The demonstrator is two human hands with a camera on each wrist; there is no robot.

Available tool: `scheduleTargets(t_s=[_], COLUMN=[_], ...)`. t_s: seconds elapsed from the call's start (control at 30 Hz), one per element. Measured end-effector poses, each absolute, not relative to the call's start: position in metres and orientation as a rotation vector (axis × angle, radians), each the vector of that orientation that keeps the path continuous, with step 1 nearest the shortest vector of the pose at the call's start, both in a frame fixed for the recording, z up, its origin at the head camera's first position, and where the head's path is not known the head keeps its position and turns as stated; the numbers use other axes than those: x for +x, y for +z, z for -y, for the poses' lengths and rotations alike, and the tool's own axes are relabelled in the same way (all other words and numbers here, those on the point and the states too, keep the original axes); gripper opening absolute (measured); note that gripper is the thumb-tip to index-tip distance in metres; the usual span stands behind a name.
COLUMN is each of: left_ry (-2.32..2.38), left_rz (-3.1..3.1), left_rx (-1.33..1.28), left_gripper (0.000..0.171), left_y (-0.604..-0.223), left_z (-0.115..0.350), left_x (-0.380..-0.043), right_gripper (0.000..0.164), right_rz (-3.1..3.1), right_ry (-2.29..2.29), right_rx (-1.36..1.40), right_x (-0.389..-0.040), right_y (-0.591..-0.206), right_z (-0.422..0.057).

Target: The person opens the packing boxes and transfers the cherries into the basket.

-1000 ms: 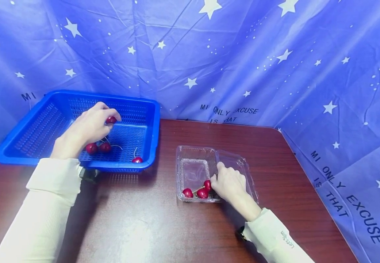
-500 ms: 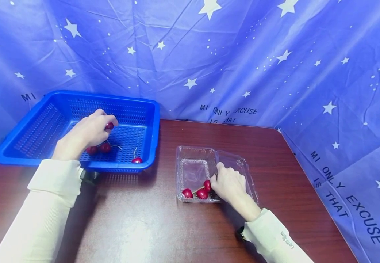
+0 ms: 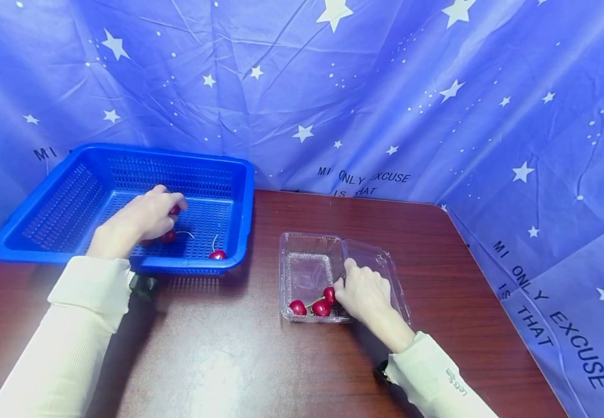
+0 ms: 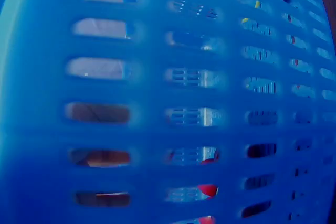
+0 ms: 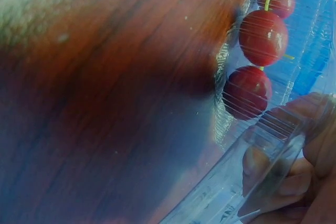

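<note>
My left hand [image 3: 140,216] reaches into the blue plastic basket [image 3: 246,215] and pinches a dark red cherry [image 3: 175,209] at its fingertips. Just under that hand lies another cherry [image 3: 167,235], with one more mostly hidden beside it. Near the basket's front right corner sits a cherry [image 3: 217,255] with its stem up. My right hand [image 3: 366,293] grips the hinge side of a clear plastic clamshell box [image 3: 285,273], whose lid lies folded back. Along the box's near side rest three cherries, seen through the plastic in the right wrist view, among them a middle cherry [image 5: 263,38].
The basket's slotted wall [image 4: 149,93] fills the left wrist view and hides most of what is behind it. Both containers stand on a brown wooden table [image 3: 239,348]. A blue star-printed cloth [image 3: 281,87] hangs behind and to the right.
My left hand has moved lower in the basket with the pinched cherry, covering more of the cherries beneath it. The right hand and the clamshell box have stayed put.
</note>
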State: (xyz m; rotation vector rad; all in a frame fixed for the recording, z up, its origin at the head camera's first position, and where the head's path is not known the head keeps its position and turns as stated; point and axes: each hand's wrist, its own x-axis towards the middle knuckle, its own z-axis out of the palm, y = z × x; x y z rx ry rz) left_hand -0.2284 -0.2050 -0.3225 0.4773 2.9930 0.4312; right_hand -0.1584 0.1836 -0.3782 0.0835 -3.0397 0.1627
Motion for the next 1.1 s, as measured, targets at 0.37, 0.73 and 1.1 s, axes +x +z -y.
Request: scheduleTargets(t_s=[0.37, 0.73, 1.1], left_ry=[0.368, 0.397, 0.457], left_rz=[-2.94, -2.986, -3.014], left_rx=[0.446, 0.411, 0.417], left_gripper=[0.031, 0.032, 0.033], left_y=[-0.324, -0.3189, -0.3149], left_z=[0.2108, 0.2103, 0.2086], left_x=[-0.2287, -0.2284, -0.2271], right_gripper=[0.02, 0.02, 0.02], right_rz=[3.049, 3.061, 3.04], right_ry=[0.155, 0.153, 0.15], right_rx=[0.08, 0.067, 0.083], right_x=[-0.1589, -0.1595, -0.1585], right_y=[-0.3778, -0.3779, -0.3782], right_z=[-0.1828, -0.1831, -0.1831])
